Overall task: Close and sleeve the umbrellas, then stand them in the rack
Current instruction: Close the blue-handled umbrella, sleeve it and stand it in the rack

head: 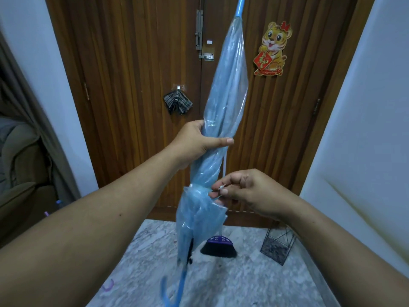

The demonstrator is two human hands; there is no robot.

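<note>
A closed blue umbrella (228, 85) stands nearly upright in front of me, tip up and blue hooked handle down near the bottom edge. A clear plastic sleeve (199, 218) covers its canopy, bunched and loose at the lower end. My left hand (199, 140) grips the sleeved umbrella around its middle. My right hand (241, 191) pinches a thin white tie (222, 187) at the gathered part of the sleeve, lower down. A black wire rack (278, 244) stands on the floor at the right, by the door.
A wooden double door (132, 63) fills the background, with a folded checked umbrella (177, 102) hanging on a hook and a tiger decoration (273, 49). A purple-topped broom head (219, 247) rests on the marble floor. A sofa (20, 165) sits at the left.
</note>
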